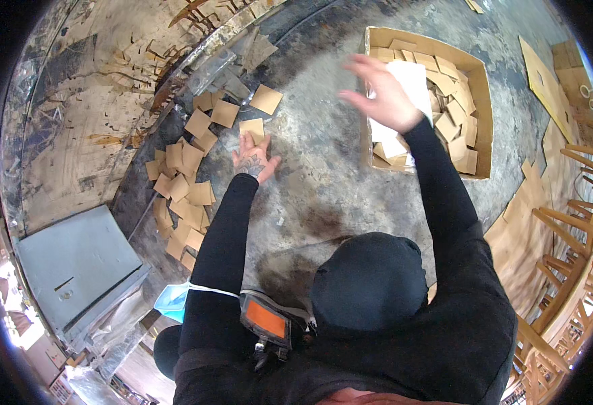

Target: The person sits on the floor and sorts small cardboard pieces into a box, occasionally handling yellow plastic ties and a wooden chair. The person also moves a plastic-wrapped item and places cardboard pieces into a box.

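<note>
My left hand (256,160), with a tattoo on its back, reaches down to the floor. Its fingers are spread and touch the lower edge of a small brown cardboard square (251,127). Just beyond lies another loose square (267,99). To the left a long scattered heap of cardboard squares (187,159) covers the floor. My right hand (389,100), slightly blurred, hovers above the left side of an open cardboard box (487,111), fingers apart and holding nothing visible. Inside the box are many similar squares (456,111) and a white sheet (414,77), partly hidden by my hand.
A grey metal cabinet (80,263) stands at the left, near a worn, stained panel (87,115). Wooden chair frames (566,243) line the right side, beside flat cardboard sheets (529,196). A blue face mask (172,302) hangs by my left arm.
</note>
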Tool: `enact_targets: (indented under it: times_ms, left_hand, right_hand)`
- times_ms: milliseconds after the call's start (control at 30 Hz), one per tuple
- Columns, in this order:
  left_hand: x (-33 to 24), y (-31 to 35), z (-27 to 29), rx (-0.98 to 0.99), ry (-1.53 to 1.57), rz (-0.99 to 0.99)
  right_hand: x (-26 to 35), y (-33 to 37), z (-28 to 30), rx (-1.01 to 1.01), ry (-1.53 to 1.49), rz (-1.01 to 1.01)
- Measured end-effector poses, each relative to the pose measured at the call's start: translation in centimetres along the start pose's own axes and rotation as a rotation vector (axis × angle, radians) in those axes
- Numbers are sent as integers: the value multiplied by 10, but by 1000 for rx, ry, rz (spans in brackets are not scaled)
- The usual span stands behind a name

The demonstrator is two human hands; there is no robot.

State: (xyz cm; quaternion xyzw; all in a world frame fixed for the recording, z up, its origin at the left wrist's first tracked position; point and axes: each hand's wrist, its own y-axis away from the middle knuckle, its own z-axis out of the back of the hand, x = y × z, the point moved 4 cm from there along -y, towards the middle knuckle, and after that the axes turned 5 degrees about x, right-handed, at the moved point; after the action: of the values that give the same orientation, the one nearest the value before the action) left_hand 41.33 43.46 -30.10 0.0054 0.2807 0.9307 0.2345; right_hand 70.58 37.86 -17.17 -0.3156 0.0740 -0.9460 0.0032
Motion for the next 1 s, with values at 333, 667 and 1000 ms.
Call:
enact_targets:
  times_ms: [333,667,1000]
  left_hand:
    - [1,-3,1,200,-131,-23]
    - [4,0,1,183,-159,-52]
    - [5,-12,-7,-206,-128,-42]
  right_hand:
    - [-7,-187,-191,562,524,97]
    - [-22,-188,-165,216,461,111]
    - [0,47,43,-581,411,-168]
